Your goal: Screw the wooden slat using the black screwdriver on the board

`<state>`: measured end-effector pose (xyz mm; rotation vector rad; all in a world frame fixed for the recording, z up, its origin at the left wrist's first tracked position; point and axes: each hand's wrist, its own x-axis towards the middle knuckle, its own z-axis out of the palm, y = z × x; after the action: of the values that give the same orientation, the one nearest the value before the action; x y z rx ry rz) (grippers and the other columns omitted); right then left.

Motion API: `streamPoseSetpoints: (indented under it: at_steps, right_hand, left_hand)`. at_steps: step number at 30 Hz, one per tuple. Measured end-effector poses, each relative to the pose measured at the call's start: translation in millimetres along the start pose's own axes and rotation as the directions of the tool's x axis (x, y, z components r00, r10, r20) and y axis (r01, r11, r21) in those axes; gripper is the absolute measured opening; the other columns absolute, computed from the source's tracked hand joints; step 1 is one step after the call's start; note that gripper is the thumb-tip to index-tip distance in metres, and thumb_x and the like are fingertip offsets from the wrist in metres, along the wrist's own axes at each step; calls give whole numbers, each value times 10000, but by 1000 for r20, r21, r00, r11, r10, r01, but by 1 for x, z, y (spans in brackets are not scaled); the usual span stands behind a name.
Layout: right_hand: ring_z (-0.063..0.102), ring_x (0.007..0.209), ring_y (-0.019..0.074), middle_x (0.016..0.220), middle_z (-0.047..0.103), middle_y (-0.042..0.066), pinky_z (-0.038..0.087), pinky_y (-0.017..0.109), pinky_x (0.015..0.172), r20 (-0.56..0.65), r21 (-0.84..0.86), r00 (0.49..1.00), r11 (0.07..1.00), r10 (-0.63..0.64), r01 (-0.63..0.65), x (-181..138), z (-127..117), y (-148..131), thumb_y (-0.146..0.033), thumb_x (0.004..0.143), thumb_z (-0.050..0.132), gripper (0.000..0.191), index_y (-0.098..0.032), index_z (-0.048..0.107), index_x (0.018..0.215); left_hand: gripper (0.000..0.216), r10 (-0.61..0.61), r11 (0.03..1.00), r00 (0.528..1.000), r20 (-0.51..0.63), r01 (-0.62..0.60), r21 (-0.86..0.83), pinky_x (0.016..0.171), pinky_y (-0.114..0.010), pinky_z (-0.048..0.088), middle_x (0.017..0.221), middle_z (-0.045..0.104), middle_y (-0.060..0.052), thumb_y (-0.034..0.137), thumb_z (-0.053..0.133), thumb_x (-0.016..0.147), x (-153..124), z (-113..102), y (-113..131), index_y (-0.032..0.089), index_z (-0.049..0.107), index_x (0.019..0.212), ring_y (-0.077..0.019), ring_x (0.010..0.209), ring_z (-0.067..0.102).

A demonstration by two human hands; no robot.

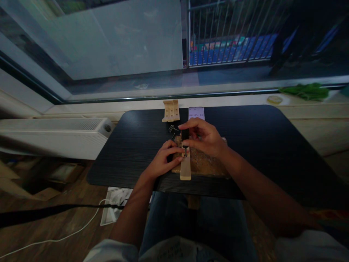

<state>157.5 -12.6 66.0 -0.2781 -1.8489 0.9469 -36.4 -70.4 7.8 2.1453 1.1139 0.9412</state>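
Observation:
My right hand (205, 136) grips the black handle of a screwdriver (185, 134), held upright over a pale wooden strip (185, 170). Below the handle, a thin metal screw or shank (185, 151) points down to the strip; where the tool ends and the screw begins is too small to tell. My left hand (166, 158) is closed at the strip, thumb and index finger pinching around the foot of that metal piece. Beneath the strip lies a brown, speckled board (208, 162). Its left part is covered by my left hand.
Several loose screws (172, 128) lie beyond the board on the dark table (131, 145). Pale wooden pieces with holes (171, 110) stand at the far edge, beside a phone (196, 112) showing a timer. A window sill borders the back; a radiator (54, 133) is at left.

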Motion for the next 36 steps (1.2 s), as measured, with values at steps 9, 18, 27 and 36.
streamPoseSetpoints:
  at_steps: [9,18,27,36]
  right_hand:
    - [620,850,102,1162,655,91,480,227,661,174,93,984,995,26,-42,-1,-3,-4,-244,936,520,280,-174,547,1206]
    - [638,1063,140,1145,631,84,528,293,888,198,236,977,964,74,-121,0,-1,-3,-253,932,539,279,-167,532,1197]
    - [643,852,76,1007,667,28,516,206,732,165,243,984,964,70,-109,2,-2,-5,-193,874,619,261,-170,598,1134]
    - [392,565,30,817,566,-34,344,172,503,31,91,995,991,97,-100,1,0,-1,-283,779,729,285,-184,644,1032]
  left_hand:
    - [276,-9,1000,1000,8,9,-10,986,-426,418,1065,529,-79,370,571,886,1,-1,3,211,692,1076,-246,1084,495]
    - [287,-17,1000,1000,15,17,-11,982,-412,417,1071,527,-75,382,563,891,0,0,2,220,687,1092,-237,1080,492]
    - [281,15,1000,1000,-16,-15,-15,974,-408,419,1068,533,-74,377,577,888,0,1,-1,217,692,1088,-236,1076,493]
    - [292,-3,1000,1000,-4,3,8,958,-407,435,1042,539,-75,378,572,890,1,0,2,202,695,1087,-232,1049,505]
